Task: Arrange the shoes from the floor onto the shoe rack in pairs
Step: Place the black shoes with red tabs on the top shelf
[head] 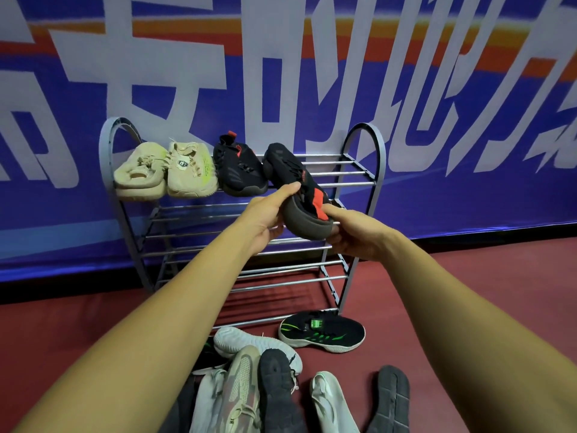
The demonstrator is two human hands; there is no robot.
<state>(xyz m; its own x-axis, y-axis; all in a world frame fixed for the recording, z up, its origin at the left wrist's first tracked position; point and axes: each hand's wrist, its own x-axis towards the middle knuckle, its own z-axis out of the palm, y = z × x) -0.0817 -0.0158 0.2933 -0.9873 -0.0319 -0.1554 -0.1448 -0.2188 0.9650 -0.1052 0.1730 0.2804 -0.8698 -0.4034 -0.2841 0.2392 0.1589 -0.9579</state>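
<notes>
Behind everything, a large blue banner [437, 89] with white characters is seen, and below it a dark red floor [468, 292]. Against the banner a metal shoe rack [349, 174] with several shelves of bars is placed. On the floor in front of it a heap of unsorted shoes [265, 370] is left, and a black and green shoe [321, 334] lies apart, near the right foot of the rack.

On the top shelf, at the left, a beige pair [165, 170] is set side by side, and just beside it one black shoe [239, 168] with a red detail stands.

Its partner, the held black shoe [296, 182], is carried at the height of the top shelf, just to the right of the standing one. Its long axis runs away from the person: the heel with the red patch is toward the hands, the toe is toward the banner, above the free bars. Whether the toe touches the bars cannot be told.

The heel end is gripped from both sides. The left hand [265, 220] is curled round the left edge of the sole with the thumb on top; the right hand [356, 232] holds the right edge, its thumb at the red patch. Both hands are about equally near, so probably only a short push forward and a lowering are needed for the pair to be completed.
</notes>
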